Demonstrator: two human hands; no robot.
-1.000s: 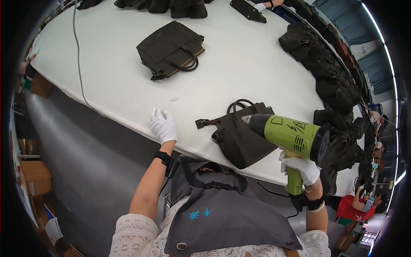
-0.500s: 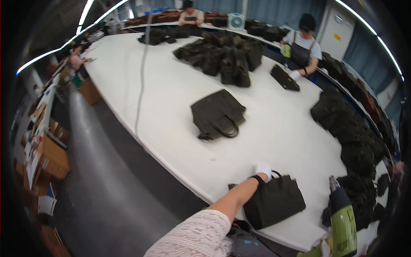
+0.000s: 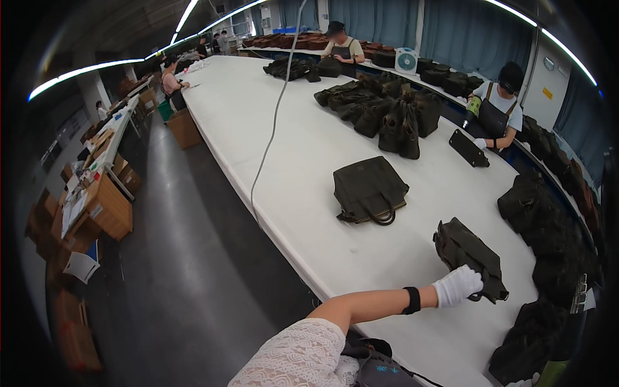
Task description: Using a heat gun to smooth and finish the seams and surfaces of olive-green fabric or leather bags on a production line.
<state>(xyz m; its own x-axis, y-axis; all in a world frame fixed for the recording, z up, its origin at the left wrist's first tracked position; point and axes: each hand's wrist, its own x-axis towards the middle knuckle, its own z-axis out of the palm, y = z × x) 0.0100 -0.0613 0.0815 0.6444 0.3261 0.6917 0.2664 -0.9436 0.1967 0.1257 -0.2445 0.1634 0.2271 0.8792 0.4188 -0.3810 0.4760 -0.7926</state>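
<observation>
My left hand [image 3: 458, 286], in a white glove, is closed on the near edge of a dark handbag [image 3: 474, 251]. The bag is tilted over the white table, its handle mostly hidden by my fingers. At the lower right edge, only a bit of my white-gloved right hand [image 3: 525, 382] shows, by a green and black heat gun [image 3: 567, 338] with a metal nozzle pointing up. Farther off, a second dark handbag [image 3: 369, 187] lies flat, handle toward me.
A long white table [image 3: 258, 109] stretches away, with a pile of dark bags [image 3: 387, 109] at its far side. More dark bags [image 3: 541, 238] line the right. A grey cord [image 3: 278, 109] hangs in front. Across the table, a co-worker [image 3: 500, 109] handles a dark bag [image 3: 469, 148].
The near bag has been turned and shifted away to the right with my left hand. The heat gun has moved right, toward the picture's rim. The whole view has swung left.
</observation>
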